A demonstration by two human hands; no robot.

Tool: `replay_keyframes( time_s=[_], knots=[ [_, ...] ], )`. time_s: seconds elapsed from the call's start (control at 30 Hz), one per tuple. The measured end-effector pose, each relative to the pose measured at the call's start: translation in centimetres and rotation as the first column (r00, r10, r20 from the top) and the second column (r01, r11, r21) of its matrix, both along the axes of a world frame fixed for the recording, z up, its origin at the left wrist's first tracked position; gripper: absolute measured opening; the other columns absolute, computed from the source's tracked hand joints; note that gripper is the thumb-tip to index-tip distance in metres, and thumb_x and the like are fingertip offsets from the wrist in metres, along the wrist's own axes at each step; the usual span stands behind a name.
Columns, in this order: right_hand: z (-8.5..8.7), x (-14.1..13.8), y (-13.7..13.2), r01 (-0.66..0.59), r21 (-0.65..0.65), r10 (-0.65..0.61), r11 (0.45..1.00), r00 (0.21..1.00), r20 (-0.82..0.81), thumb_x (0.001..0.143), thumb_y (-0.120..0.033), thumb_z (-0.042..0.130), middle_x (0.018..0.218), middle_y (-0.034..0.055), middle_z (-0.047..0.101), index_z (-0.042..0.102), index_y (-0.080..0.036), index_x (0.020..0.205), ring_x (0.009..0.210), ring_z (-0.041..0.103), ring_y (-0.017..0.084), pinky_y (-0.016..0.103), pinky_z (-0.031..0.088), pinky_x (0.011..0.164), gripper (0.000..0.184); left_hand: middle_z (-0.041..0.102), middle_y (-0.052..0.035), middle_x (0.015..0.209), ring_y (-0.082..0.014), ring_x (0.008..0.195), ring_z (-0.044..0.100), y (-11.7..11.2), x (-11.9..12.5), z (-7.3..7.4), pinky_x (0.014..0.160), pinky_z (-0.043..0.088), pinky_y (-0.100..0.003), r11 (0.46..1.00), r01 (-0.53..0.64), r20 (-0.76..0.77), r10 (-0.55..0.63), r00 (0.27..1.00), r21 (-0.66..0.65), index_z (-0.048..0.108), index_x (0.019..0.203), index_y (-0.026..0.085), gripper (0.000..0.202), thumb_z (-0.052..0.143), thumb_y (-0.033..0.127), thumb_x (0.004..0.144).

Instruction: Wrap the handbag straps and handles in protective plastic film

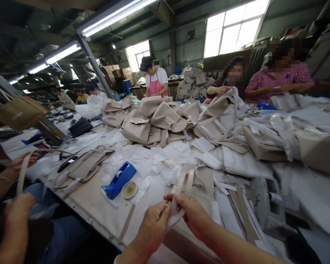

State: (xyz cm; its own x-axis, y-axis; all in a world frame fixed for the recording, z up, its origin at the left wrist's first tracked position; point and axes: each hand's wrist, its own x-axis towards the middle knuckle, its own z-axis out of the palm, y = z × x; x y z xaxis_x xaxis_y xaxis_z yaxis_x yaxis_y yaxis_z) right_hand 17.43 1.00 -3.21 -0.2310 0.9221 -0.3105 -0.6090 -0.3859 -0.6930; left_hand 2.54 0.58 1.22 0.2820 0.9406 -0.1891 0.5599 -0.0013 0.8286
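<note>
My left hand (153, 224) is closed, thumb and fingers pinching a translucent white wrapping strip (176, 219). My right hand (193, 213) grips the same strip from the other side, its fingers curled where the strip meets a beige bag strap (190, 179). That strap rises in a loop from a beige handbag (207, 181), which lies on the table just beyond my hands. How far the strip goes round the strap is hidden by my fingers. To the left are a blue tape dispenser (120, 179) and a small round dish (129, 190).
A grey tape dispenser (269, 207) stands at the right beside beige strips (243, 209). Beyond is a heap of beige bags (165, 119). A co-worker's hands (20, 207) hold a strap at the left; other people work across the table.
</note>
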Motion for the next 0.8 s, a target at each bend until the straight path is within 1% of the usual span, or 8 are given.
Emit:
replay_keyframes(
  time_s=[0.1,0.2,0.27,0.33,0.43,0.53,0.67,0.8],
  knots=[
    [1.4,1.2,2.1,0.043,-0.125,-0.063,0.991,0.984,-0.165,0.087,-0.044,0.061,0.102,0.0136,0.075,0.072,-0.012,0.099,0.09,0.07,0.025,0.038,0.051,0.083,0.035,0.062,-0.0007,0.066,-0.0148,0.066,0.053,-0.4,-0.3,-0.1,0.063,0.035,-0.025,1.0,-0.005,-0.051,0.004,0.999,-0.013,0.058,0.067,0.018,0.039,0.041,0.039,0.096],
    [2.4,0.9,3.4,0.083,-0.184,-0.106,0.979,0.987,-0.12,0.092,-0.045,0.053,0.107,0.0161,0.074,0.069,-0.012,0.101,0.088,0.071,0.025,0.038,0.051,0.081,0.038,0.059,0.0004,0.064,-0.0141,0.066,0.052,-0.8,-0.3,-0.4,0.063,0.035,-0.025,1.0,-0.019,-0.05,0.02,0.999,0.026,0.054,0.065,0.018,0.039,0.042,0.038,0.096],
    [2.3,-0.4,3.2,0.122,-0.17,-0.133,0.978,0.99,-0.051,0.091,-0.05,0.053,0.111,0.0156,0.073,0.068,-0.013,0.107,0.09,0.07,0.024,0.038,0.05,0.083,0.043,0.056,0.0015,0.062,-0.0132,0.063,0.049,-0.9,-0.3,-0.5,0.062,0.034,-0.025,0.998,-0.037,-0.051,0.039,0.998,0.043,0.05,0.063,0.018,0.038,0.043,0.038,0.095],
    [1.6,-1.7,2.2,0.114,-0.127,-0.119,0.985,0.993,-0.029,0.087,-0.057,0.058,0.111,0.0158,0.073,0.067,-0.013,0.111,0.094,0.069,0.025,0.04,0.048,0.088,0.051,0.056,0.0016,0.063,-0.0128,0.062,0.048,-1.0,-0.4,-0.6,0.06,0.033,-0.024,0.998,-0.049,-0.033,0.05,0.998,0.037,0.05,0.064,0.018,0.036,0.044,0.037,0.094],
    [0.6,-2.3,0.8,0.007,-0.129,-0.025,0.992,0.991,-0.132,0.081,-0.061,0.064,0.11,0.0176,0.073,0.068,-0.01,0.109,0.097,0.069,0.027,0.042,0.048,0.092,0.058,0.061,0.0003,0.069,-0.0133,0.065,0.051,-1.0,-0.6,-0.8,0.063,0.036,-0.024,0.999,-0.043,0.023,0.043,0.999,0.014,0.054,0.068,0.018,0.034,0.042,0.035,0.095],
    [0.6,-1.1,1.0,-0.037,-0.166,-0.008,0.985,0.965,-0.261,0.087,-0.056,0.057,0.113,0.018,0.072,0.069,-0.009,0.108,0.095,0.069,0.026,0.039,0.05,0.087,0.053,0.059,0.001,0.067,-0.0136,0.066,0.051,-1.1,-0.8,-1.1,0.064,0.035,-0.025,0.998,-0.068,0.008,0.068,0.998,0.011,0.053,0.066,0.018,0.034,0.042,0.035,0.094],
    [1.6,0.1,2.8,0.078,-0.21,-0.13,0.975,0.961,-0.244,0.094,-0.043,0.05,0.116,0.0144,0.071,0.07,-0.012,0.105,0.096,0.069,0.024,0.034,0.05,0.083,0.038,0.054,0.002,0.062,-0.0133,0.064,0.048,-1.3,-0.2,-1.6,0.061,0.033,-0.026,0.995,-0.099,-0.026,0.099,0.995,0.0,0.048,0.062,0.018,0.035,0.044,0.035,0.093],
    [1.8,-0.8,2.9,0.188,-0.191,-0.218,0.963,0.964,-0.149,0.093,-0.043,0.052,0.116,0.0098,0.072,0.071,-0.017,0.105,0.094,0.069,0.022,0.032,0.05,0.077,0.034,0.055,0.0009,0.062,-0.0139,0.063,0.048,-1.3,0.9,-1.5,0.06,0.034,-0.026,0.995,-0.096,0.023,0.096,0.995,-0.005,0.049,0.063,0.019,0.035,0.043,0.036,0.093]
  ],
)
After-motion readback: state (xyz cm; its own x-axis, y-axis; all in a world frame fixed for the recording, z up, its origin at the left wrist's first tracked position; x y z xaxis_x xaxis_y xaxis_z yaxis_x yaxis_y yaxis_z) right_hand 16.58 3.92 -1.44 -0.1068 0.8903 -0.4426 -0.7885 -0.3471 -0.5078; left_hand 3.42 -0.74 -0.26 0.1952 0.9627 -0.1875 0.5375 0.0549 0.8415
